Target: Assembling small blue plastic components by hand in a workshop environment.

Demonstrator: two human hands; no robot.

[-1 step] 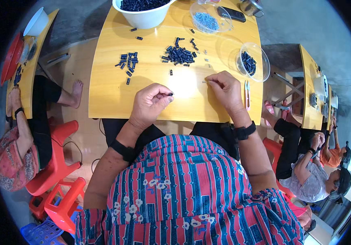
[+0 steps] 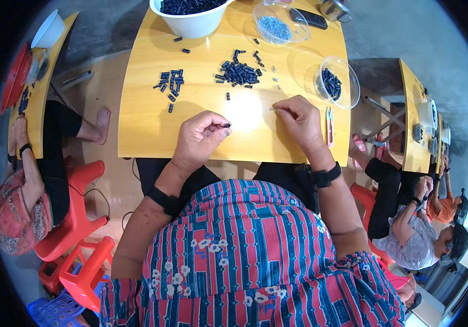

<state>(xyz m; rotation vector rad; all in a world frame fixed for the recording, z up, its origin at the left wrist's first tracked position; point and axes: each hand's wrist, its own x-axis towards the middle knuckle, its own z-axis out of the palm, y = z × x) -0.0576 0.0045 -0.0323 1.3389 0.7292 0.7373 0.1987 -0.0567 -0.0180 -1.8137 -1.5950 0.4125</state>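
Observation:
My left hand (image 2: 204,136) is closed above the near part of the table, pinching a small black plastic piece (image 2: 227,125) between thumb and fingers. To its right, my right hand (image 2: 300,121) is also closed, its fingertips on a small silvery metal piece (image 2: 272,108) close to the tabletop. Beyond both hands lies a loose pile of short black pieces (image 2: 239,73), with a few small silvery pieces (image 2: 275,79) at its right. One single black piece (image 2: 228,96) lies between the pile and my hands. A second, smaller group of black pieces (image 2: 176,82) is spread on the left.
A white tub (image 2: 190,24) full of black pieces stands at the back. Clear containers hold silvery bits (image 2: 275,28) and black pieces (image 2: 331,84). Small snips (image 2: 329,127) lie beside my right wrist. A phone (image 2: 311,19) and metal mug (image 2: 336,10) sit far right. Other people work at side tables.

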